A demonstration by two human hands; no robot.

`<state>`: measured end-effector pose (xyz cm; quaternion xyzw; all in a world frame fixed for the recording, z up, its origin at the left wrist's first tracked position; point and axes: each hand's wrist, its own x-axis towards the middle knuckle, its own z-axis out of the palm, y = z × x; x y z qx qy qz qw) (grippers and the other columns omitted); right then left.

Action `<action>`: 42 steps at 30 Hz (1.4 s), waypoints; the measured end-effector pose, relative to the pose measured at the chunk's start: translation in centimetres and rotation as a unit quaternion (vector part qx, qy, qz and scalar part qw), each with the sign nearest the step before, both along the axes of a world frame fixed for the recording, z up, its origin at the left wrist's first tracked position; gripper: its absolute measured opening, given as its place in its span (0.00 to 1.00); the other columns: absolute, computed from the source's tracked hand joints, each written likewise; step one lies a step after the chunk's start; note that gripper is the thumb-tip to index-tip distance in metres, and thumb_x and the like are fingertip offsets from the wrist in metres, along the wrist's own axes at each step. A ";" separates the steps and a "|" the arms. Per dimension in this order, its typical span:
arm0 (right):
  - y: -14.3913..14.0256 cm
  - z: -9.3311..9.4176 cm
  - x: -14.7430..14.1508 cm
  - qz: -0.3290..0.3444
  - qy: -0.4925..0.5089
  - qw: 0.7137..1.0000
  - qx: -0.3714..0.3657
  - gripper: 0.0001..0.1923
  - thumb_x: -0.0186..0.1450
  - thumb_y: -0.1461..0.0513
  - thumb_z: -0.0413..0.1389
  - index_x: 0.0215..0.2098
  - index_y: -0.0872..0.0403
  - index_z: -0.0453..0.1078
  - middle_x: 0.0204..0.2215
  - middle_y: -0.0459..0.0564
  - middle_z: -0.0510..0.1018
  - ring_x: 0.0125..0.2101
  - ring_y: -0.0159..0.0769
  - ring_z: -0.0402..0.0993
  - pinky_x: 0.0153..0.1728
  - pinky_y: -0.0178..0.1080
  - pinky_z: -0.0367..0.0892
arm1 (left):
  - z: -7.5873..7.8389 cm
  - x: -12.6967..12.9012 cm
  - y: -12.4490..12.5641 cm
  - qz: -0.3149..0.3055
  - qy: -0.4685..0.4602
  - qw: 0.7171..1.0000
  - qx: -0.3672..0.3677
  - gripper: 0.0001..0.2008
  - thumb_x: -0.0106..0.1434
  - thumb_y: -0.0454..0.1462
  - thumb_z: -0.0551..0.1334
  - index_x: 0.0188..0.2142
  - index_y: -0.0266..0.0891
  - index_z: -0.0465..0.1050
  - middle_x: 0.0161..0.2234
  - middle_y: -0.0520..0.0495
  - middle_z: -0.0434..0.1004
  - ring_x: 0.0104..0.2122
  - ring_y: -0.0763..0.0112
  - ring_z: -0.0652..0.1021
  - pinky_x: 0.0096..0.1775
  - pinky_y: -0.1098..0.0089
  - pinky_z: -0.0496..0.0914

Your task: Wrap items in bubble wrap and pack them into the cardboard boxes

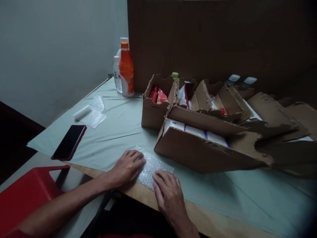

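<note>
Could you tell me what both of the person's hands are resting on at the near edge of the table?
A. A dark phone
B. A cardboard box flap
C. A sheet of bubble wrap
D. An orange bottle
C: the left hand and right hand both lie flat on the bubble wrap sheet, while the phone lies apart to the left.

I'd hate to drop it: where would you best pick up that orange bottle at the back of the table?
Probably around the waist of the orange bottle, coming from the right front. It stands upright, and clear bottles crowd its left and rear, while its right front side looks open.
</note>
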<state>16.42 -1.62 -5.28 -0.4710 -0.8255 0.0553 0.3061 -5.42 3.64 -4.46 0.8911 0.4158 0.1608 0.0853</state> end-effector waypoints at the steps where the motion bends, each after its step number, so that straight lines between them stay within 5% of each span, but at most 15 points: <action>1: 0.0 -0.1 0.4 0.005 0.019 1.000 -0.017 0.12 0.69 0.68 0.52 0.46 0.52 0.75 0.44 0.52 0.81 0.44 0.41 0.75 0.45 0.43 0.67 | 0.0 -0.2 0.2 -0.003 -0.008 1.000 -0.013 0.13 0.67 0.32 0.58 0.51 0.41 0.73 0.50 0.42 0.75 0.50 0.57 0.73 0.51 0.56 0.68; 3: -0.1 0.0 1.7 -0.008 0.052 0.998 -0.033 0.10 0.69 0.66 0.52 0.43 0.51 0.75 0.43 0.51 0.82 0.44 0.40 0.76 0.45 0.43 0.68 | 0.2 -0.9 0.5 0.014 -0.039 0.999 -0.024 0.14 0.66 0.33 0.59 0.50 0.42 0.73 0.51 0.41 0.74 0.50 0.58 0.73 0.52 0.57 0.68; 6: -0.3 0.2 4.1 -0.105 0.051 0.992 -0.044 0.10 0.71 0.59 0.52 0.44 0.51 0.75 0.41 0.53 0.82 0.42 0.43 0.77 0.45 0.46 0.68 | 0.7 -2.3 0.8 0.127 -0.080 0.989 -0.002 0.17 0.65 0.36 0.60 0.54 0.41 0.71 0.53 0.38 0.72 0.52 0.55 0.72 0.53 0.56 0.68; 10: -0.2 0.8 5.3 -0.194 -0.043 0.971 -0.132 0.17 0.69 0.50 0.53 0.42 0.54 0.75 0.37 0.55 0.82 0.39 0.48 0.78 0.41 0.49 0.66 | 1.4 -3.2 1.3 0.243 -0.016 0.968 -0.065 0.17 0.61 0.45 0.64 0.46 0.39 0.74 0.42 0.41 0.74 0.45 0.53 0.73 0.49 0.55 0.68; 16: 1.0 1.7 2.4 -0.204 -0.044 0.964 -0.167 0.11 0.68 0.55 0.54 0.31 0.52 0.70 0.31 0.52 0.80 0.36 0.46 0.76 0.39 0.44 0.64 | 1.1 -1.0 1.3 0.240 -0.050 0.959 -0.140 0.01 0.57 0.35 0.60 0.29 0.40 0.69 0.33 0.47 0.71 0.37 0.62 0.72 0.41 0.65 0.65; 20: 0.4 1.4 2.4 -0.184 0.119 0.951 -0.216 0.10 0.69 0.55 0.52 0.37 0.52 0.70 0.25 0.45 0.76 0.27 0.37 0.74 0.31 0.37 0.65 | 0.6 -0.1 -0.1 0.240 -0.142 0.948 -0.153 0.03 0.60 0.36 0.56 0.31 0.40 0.68 0.26 0.54 0.68 0.29 0.69 0.71 0.33 0.70 0.63; 23: -0.6 2.1 3.7 -0.140 0.240 0.931 -0.238 0.18 0.68 0.54 0.54 0.52 0.53 0.69 0.22 0.41 0.74 0.25 0.35 0.73 0.27 0.35 0.67 | 1.1 0.1 -1.5 0.232 -0.293 0.910 -0.181 0.15 0.62 0.41 0.58 0.47 0.38 0.70 0.23 0.58 0.62 0.24 0.72 0.68 0.29 0.72 0.62; 27: -1.0 6.7 5.9 -0.105 0.322 0.918 -0.205 0.25 0.64 0.53 0.59 0.57 0.54 0.69 0.33 0.48 0.82 0.35 0.38 0.80 0.36 0.37 0.74 | 4.8 1.0 -2.3 0.208 -0.400 0.876 -0.169 0.30 0.63 0.43 0.61 0.62 0.36 0.61 0.29 0.54 0.69 0.29 0.72 0.73 0.34 0.72 0.68; 30: 0.2 12.4 7.7 -0.130 0.313 0.934 -0.114 0.24 0.62 0.53 0.62 0.55 0.51 0.72 0.41 0.50 0.82 0.39 0.39 0.80 0.40 0.39 0.75 | 9.5 2.3 -1.0 0.158 -0.438 0.879 -0.105 0.20 0.63 0.43 0.63 0.52 0.37 0.71 0.38 0.46 0.77 0.38 0.67 0.77 0.42 0.69 0.71; 33: 2.9 17.9 9.7 -0.153 0.284 0.946 -0.031 0.20 0.61 0.53 0.62 0.50 0.51 0.74 0.39 0.50 0.82 0.37 0.39 0.78 0.38 0.39 0.74 | 14.5 4.3 2.5 0.098 -0.427 0.897 -0.060 0.12 0.62 0.42 0.63 0.40 0.36 0.74 0.34 0.47 0.78 0.34 0.68 0.76 0.38 0.71 0.71; 37: 7.8 22.1 12.3 -0.129 0.138 0.968 -0.166 0.13 0.62 0.53 0.55 0.28 0.54 0.70 0.22 0.45 0.73 0.23 0.32 0.69 0.23 0.34 0.64 | 18.9 7.2 8.2 0.053 -0.251 0.962 -0.099 0.08 0.59 0.38 0.57 0.30 0.35 0.71 0.25 0.53 0.68 0.25 0.75 0.69 0.26 0.76 0.61; 39: 10.0 22.6 13.1 -0.134 0.018 0.957 -0.255 0.13 0.61 0.56 0.52 0.21 0.53 0.64 0.16 0.43 0.66 0.18 0.29 0.62 0.19 0.33 0.57 | 19.9 8.4 10.4 0.042 -0.132 0.984 -0.116 0.05 0.55 0.34 0.57 0.24 0.36 0.68 0.20 0.56 0.61 0.22 0.77 0.64 0.23 0.75 0.54; 42: 12.7 22.4 13.4 -0.143 -0.082 0.940 -0.297 0.14 0.57 0.63 0.53 0.15 0.52 0.58 0.12 0.41 0.61 0.16 0.27 0.57 0.17 0.33 0.50 | 20.4 9.8 12.6 0.035 -0.049 0.990 -0.125 0.07 0.47 0.29 0.58 0.17 0.38 0.63 0.15 0.58 0.57 0.19 0.78 0.60 0.22 0.73 0.50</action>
